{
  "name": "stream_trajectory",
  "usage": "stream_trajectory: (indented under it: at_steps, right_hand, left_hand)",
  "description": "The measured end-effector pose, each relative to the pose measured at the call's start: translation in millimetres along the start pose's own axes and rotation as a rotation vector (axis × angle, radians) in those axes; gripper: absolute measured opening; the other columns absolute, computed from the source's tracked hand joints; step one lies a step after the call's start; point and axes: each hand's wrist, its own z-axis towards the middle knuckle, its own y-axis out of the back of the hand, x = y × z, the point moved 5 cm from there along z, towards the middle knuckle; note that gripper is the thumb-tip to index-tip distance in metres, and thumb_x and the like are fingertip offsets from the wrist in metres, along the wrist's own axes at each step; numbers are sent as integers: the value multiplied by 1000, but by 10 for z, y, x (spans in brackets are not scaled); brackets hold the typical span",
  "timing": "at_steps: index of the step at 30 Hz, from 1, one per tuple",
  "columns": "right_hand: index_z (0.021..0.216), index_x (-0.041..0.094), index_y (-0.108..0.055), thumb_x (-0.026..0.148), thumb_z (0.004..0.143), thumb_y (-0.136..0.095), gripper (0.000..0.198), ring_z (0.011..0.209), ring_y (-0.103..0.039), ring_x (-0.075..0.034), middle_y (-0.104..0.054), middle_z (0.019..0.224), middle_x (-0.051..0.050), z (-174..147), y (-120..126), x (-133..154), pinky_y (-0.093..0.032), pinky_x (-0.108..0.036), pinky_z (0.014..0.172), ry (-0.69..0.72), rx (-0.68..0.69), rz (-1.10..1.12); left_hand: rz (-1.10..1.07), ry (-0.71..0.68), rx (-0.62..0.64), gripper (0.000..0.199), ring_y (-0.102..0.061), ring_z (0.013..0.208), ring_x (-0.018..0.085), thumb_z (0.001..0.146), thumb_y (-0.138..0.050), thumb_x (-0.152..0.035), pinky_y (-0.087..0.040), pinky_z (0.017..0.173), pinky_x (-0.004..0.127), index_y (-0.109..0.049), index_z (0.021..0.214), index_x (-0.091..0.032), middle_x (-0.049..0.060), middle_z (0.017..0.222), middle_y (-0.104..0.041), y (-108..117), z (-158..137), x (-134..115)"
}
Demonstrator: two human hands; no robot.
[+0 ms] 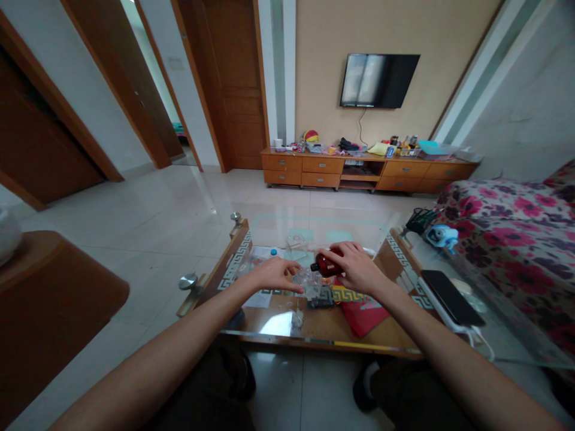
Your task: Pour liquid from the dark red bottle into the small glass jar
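A dark reddish-brown bottle (pixel 329 264) with a black neck end is gripped in my right hand (pixel 354 266). It lies nearly sideways, its black end pointing left. Just below that end stands a clear glass vessel (pixel 311 284) on the glass coffee table (pixel 278 326). My left hand (pixel 274 274) is at the vessel's left side, thumb and fingers apart and curved. Whether its fingertips touch the glass I cannot tell. Another clear, see-through object (pixel 296 242) is behind the vessel.
A red packet (pixel 363 317) shows at the table's right half, near a dark flat object (pixel 320 303). A phone (pixel 453 297) with a white cable lies at right, near a blue-and-white figure (pixel 442 237). Beyond stands a cluttered TV cabinet (pixel 321 170); a wooden piece of furniture (pixel 58 293) is left.
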Motion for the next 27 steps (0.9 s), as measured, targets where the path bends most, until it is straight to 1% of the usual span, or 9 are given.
stream_trajectory:
  at_steps: [10, 19, 23, 27]
  right_hand:
    - [160, 37, -39, 15, 78, -68, 90, 117, -53, -33, -59, 135, -10, 2, -10, -4, -42, -45, 98, -17, 20, 6]
    - [163, 37, -34, 13, 77, -68, 96, 117, -54, -32, -61, 135, -10, 9, -1, 13, -42, -47, 100, 11, 2, -14]
    - [163, 38, -35, 14, 77, -68, 95, 117, -54, -32, -61, 135, -10, 8, -13, 8, -42, -47, 99, 8, -5, -9]
    - [160, 37, -38, 14, 78, -67, 90, 118, -52, -33, -60, 136, -10, 5, -21, 1, -42, -46, 100, -9, 3, -5]
  left_hand:
    - [6, 8, -2, 84, -75, 98, 31, 70, -81, -77, -56, 85, 40, -69, 135, -26, 12, 113, -79, 7, -3, -22]
    - [0, 2, 7, 83, -75, 98, 31, 70, -80, -77, -55, 85, 39, -69, 134, -26, 13, 114, -79, 0, 3, -11]
    - [6, 10, 12, 82, -75, 99, 30, 71, -81, -77, -54, 86, 38, -69, 134, -26, 12, 115, -79, -9, 7, 4]
    - [2, 11, 8, 85, -74, 99, 31, 70, -80, -78, -55, 86, 39, -68, 137, -26, 13, 115, -78, -11, 8, 15]
